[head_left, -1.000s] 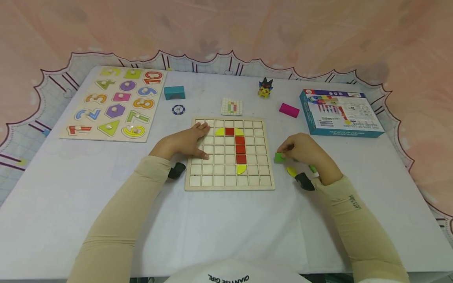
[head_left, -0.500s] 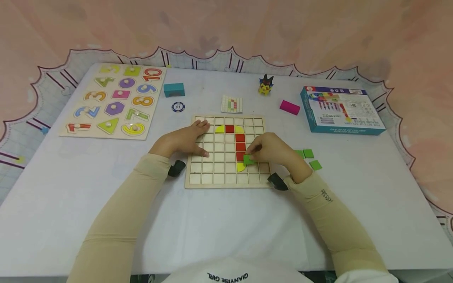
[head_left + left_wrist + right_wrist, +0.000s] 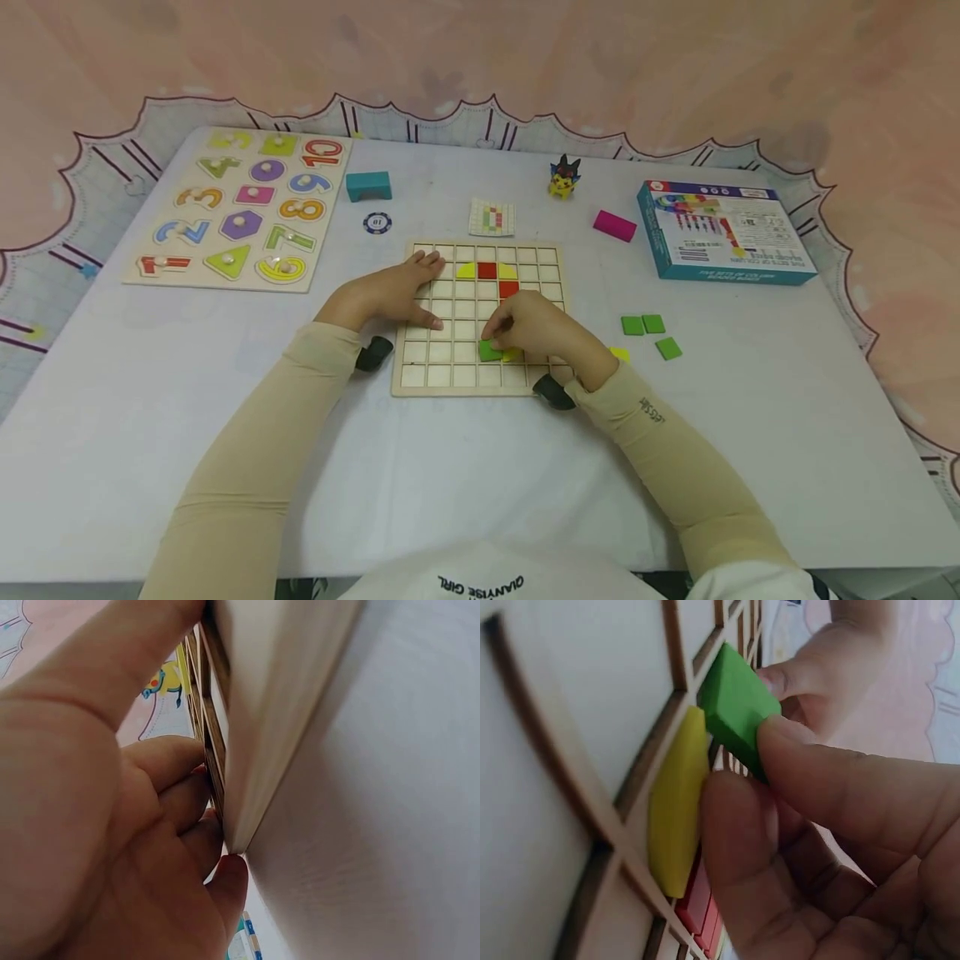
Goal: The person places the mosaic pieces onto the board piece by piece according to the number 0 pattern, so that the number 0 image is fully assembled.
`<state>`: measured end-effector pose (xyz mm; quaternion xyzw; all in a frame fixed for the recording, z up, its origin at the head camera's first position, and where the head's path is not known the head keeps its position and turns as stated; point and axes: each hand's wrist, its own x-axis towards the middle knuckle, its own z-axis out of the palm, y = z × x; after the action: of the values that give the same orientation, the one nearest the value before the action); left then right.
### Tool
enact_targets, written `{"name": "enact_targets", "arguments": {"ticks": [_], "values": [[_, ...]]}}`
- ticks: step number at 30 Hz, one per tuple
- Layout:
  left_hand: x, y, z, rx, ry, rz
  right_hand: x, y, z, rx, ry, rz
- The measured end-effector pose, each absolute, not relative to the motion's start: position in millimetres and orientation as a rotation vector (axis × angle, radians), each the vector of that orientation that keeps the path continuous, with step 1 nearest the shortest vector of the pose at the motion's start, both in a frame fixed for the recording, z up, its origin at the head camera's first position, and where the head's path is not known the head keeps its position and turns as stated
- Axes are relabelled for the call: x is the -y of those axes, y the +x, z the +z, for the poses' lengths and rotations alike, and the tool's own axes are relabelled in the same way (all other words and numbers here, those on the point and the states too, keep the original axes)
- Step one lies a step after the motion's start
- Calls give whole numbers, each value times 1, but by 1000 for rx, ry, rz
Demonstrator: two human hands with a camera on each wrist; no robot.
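Observation:
A wooden grid board lies in the middle of the table, with red square tiles and yellow rounded tiles set in some cells. My left hand rests on its left edge, fingers spread. In the left wrist view the fingertips touch the board's edge and grid. My right hand pinches a green square tile between thumb and fingers, low over a lower cell. In the right wrist view that green tile is tilted beside a yellow tile in the grid. The right hand hides some lower red tiles.
Several green tiles and a yellow piece lie right of the board. Behind it are a pattern card, a toy figure, a magenta block, a teal block, a chip, a box and a number puzzle.
My right hand has picked up the green tile from the table right of the board and carried it left over the grid. The left hand has stayed on the board's left edge.

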<state>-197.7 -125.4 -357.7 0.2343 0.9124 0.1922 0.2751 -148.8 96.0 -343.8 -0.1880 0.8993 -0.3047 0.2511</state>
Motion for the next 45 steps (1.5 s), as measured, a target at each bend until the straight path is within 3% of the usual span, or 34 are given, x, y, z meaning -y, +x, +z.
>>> {"name": "enact_targets", "arguments": {"ticks": [19, 45], "values": [[124, -197, -356, -2444, 635, 525, -103, -145, -339, -2514, -491, -747], [126, -197, -355, -2433, 630, 538, -227, -134, -325, -2514, -165, -624]]}}
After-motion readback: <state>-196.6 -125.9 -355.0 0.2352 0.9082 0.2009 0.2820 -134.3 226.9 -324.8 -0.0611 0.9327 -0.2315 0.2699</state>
